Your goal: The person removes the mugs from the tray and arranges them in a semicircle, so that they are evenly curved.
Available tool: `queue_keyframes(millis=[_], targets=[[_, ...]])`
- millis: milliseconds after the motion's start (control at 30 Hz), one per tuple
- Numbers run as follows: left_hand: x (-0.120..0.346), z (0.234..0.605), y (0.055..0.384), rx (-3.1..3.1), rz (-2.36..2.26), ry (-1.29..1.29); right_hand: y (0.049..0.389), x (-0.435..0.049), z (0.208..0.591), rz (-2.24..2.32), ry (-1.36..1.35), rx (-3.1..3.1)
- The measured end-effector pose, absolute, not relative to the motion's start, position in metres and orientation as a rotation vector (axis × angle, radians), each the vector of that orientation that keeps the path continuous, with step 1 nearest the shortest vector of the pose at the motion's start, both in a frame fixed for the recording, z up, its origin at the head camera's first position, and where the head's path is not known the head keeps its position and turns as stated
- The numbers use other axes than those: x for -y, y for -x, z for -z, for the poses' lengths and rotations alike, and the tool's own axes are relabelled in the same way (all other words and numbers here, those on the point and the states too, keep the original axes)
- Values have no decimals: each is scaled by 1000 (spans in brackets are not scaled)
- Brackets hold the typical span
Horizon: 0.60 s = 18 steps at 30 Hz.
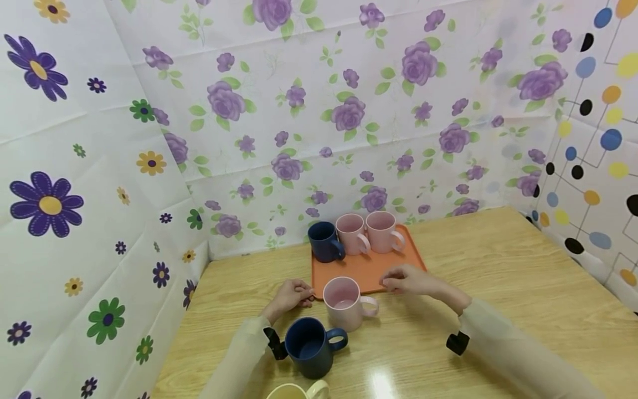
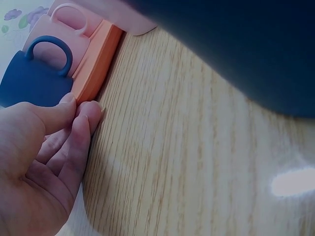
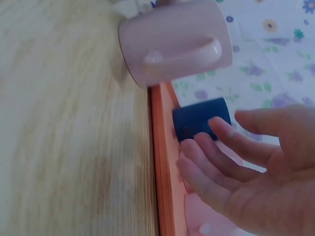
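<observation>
An orange tray (image 1: pixel 366 274) lies on the wooden table with a navy mug (image 1: pixel 324 244) and two pink mugs (image 1: pixel 350 235) in a row along its back. My left hand (image 1: pixel 291 295) pinches the tray's front left corner, thumb on top and fingers at the edge (image 2: pixel 93 78). Over the front right part of the tray, my right hand (image 1: pixel 406 279) has its fingers loosely bent with nothing between them. A larger pink mug (image 1: pixel 344 310) stands just in front of the tray, between the hands. Nearer, a navy mug (image 1: pixel 314 354) stands beside the left wrist.
A pale yellow mug (image 1: pixel 291 392) is cut off by the bottom of the head view. Flowered sheets (image 1: pixel 319 111) hang behind and to the left of the table (image 1: pixel 498 266), and a dotted sheet (image 1: pixel 598 138) hangs at the right.
</observation>
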<state>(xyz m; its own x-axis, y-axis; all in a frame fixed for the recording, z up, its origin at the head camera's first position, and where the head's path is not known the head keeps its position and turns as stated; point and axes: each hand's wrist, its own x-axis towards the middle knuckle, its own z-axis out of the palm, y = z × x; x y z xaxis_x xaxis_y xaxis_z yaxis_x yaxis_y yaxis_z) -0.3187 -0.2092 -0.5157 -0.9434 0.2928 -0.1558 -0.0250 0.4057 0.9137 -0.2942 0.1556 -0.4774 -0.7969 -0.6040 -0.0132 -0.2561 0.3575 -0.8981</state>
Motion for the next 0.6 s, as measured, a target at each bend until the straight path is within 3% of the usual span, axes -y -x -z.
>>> queue_keyframes(millis=[600], targets=[[206, 511, 315, -2371, -1569, -169, 340, -162, 476, 1657, 257, -2833]])
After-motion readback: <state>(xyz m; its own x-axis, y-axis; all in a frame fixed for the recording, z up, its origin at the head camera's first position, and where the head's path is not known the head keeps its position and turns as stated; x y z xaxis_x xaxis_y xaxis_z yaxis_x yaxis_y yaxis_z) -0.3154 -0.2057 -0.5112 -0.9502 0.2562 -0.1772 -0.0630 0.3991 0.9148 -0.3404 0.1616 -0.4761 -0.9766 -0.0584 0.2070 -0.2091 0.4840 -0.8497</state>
